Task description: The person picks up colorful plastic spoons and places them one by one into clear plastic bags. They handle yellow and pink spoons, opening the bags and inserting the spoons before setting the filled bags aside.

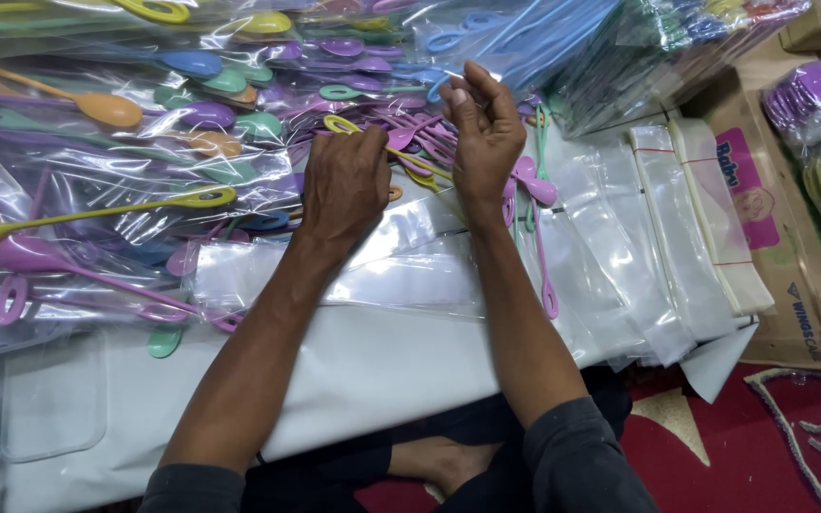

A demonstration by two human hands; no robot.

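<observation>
My left hand [344, 185] rests knuckles-up over a pile of loose long-handled plastic spoons [401, 128], its fingers closed on a yellow spoon [346, 124] by the ring end of the handle. Just to the right, my right hand [485, 133] is raised with the fingers curled and slightly apart; whether it grips anything cannot be told. Below it lie pink spoons [536, 204] on clear plastic bags [401, 256]. A white sheet [372, 366] covers the surface under my forearms.
Bagged spoons in yellow, pink, orange and green [97, 190] are heaped at the left. A stack of empty clear bags [696, 228] lies at the right beside a cardboard box [791, 228]. Blue items in bags [544, 43] sit at the top. A red patterned rug [772, 446] is at bottom right.
</observation>
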